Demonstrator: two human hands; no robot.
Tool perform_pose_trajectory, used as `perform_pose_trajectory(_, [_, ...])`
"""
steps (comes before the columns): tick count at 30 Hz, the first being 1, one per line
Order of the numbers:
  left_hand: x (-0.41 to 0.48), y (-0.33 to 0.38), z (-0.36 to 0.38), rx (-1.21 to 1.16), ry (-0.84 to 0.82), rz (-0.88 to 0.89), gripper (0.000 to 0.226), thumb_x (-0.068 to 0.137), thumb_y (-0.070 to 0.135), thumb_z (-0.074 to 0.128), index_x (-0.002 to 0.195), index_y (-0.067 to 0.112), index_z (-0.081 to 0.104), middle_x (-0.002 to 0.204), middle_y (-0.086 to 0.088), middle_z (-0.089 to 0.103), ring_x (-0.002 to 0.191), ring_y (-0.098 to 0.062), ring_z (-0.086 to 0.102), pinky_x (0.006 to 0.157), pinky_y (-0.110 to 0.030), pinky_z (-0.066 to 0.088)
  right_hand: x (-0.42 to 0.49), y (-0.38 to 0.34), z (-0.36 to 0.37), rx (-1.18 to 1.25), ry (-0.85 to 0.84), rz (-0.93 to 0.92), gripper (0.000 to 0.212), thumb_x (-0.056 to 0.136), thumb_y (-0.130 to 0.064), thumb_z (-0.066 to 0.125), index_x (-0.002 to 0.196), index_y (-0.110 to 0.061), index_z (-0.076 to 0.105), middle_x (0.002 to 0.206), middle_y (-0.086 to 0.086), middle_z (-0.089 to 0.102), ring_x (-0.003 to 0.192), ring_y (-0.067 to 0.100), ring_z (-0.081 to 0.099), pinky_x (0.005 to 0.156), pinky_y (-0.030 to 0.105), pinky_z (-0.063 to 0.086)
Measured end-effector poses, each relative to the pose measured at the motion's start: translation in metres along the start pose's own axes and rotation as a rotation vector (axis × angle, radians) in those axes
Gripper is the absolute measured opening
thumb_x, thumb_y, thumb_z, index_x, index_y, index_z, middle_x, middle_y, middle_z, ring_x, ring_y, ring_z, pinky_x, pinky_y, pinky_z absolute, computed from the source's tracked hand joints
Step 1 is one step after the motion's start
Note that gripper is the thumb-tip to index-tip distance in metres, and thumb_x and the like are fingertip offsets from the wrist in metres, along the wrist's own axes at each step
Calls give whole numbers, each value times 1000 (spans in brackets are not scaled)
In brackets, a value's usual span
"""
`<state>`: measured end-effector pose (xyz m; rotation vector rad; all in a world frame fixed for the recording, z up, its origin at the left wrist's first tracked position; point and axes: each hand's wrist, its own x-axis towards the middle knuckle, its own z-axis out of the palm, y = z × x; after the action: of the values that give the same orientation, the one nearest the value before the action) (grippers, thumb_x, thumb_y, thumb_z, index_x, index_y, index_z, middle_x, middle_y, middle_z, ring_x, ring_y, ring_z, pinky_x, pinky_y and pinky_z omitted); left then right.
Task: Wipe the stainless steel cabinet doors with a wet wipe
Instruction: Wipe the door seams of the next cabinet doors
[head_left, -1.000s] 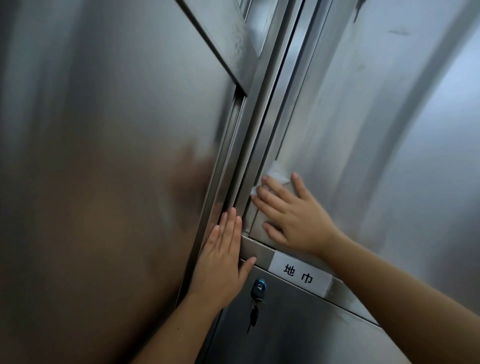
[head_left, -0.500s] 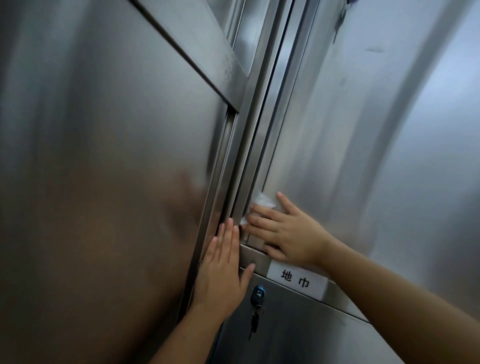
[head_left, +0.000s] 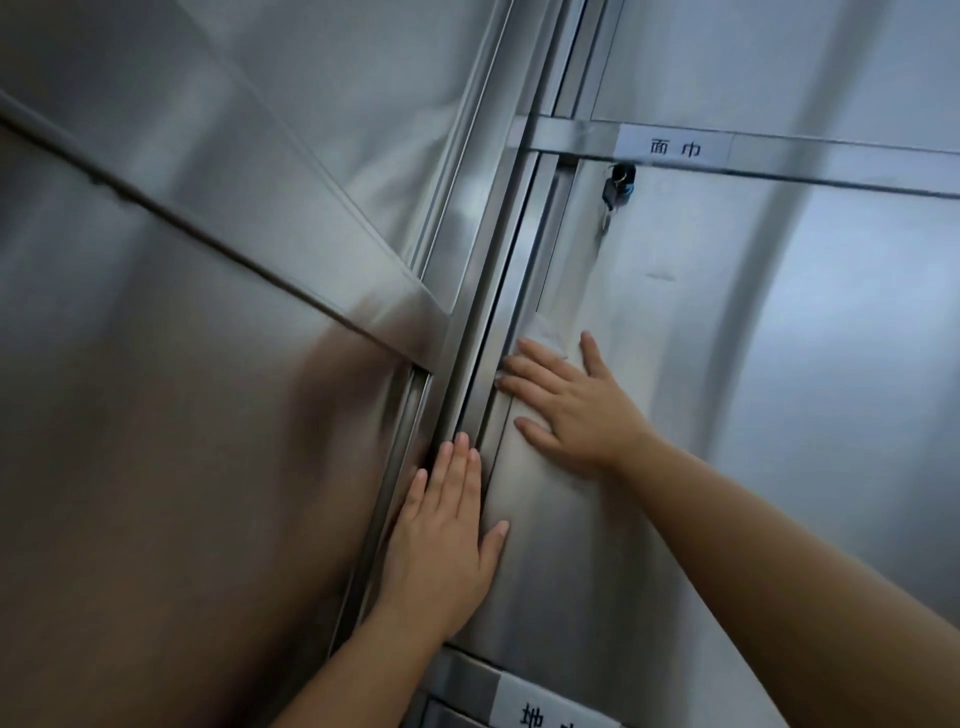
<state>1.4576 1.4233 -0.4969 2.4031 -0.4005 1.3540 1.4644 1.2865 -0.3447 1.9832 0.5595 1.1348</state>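
We had our right hand (head_left: 576, 410) spread flat against the stainless steel cabinet door (head_left: 701, 364), fingers splayed wide, not curled around anything. Under its fingertips it pressed the wet wipe (head_left: 545, 332) onto the door; a crumpled white edge of the wipe showed past the fingers toward 12 o'clock, close to the door's left edge. Our left hand (head_left: 441, 540), at about 7 o'clock from the right one, lay open and empty with fingers together, its palm flat on the vertical frame strip (head_left: 483, 291) between the doors. At 12 o'clock from the wipe, a key (head_left: 615, 187) hung in the door's lock, just below a white label (head_left: 675, 146). A second label (head_left: 550, 706) showed at 6 o'clock, partly cut off.
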Motion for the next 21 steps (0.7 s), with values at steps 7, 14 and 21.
perform_pose_trajectory(7, [29,-1,-1,15,50,3,76,90,56,23,144,3,19,153,-15,16,141,-22,15,111,-32,-12,22,27,-11,-27,28,97,55,96,-49,22,148,-32,15,156,-12,6,142,6,-9,107,48,-20])
perform_pose_trajectory(14, [26,-3,-10,-29,-73,28,73,80,54,30,127,4,55,137,-14,47,123,-25,49,105,-28,11,8,10,-7,-18,127,34,58,90,-45,25,135,-16,49,142,3,46,140,22,26,112,53,4])
perform_pose_trajectory(21, [25,-3,-9,-46,-89,59,73,79,53,30,125,4,57,136,-14,48,122,-25,51,103,-29,15,8,21,-8,-36,148,-95,54,87,-42,31,124,-17,60,130,4,58,129,25,44,107,46,14])
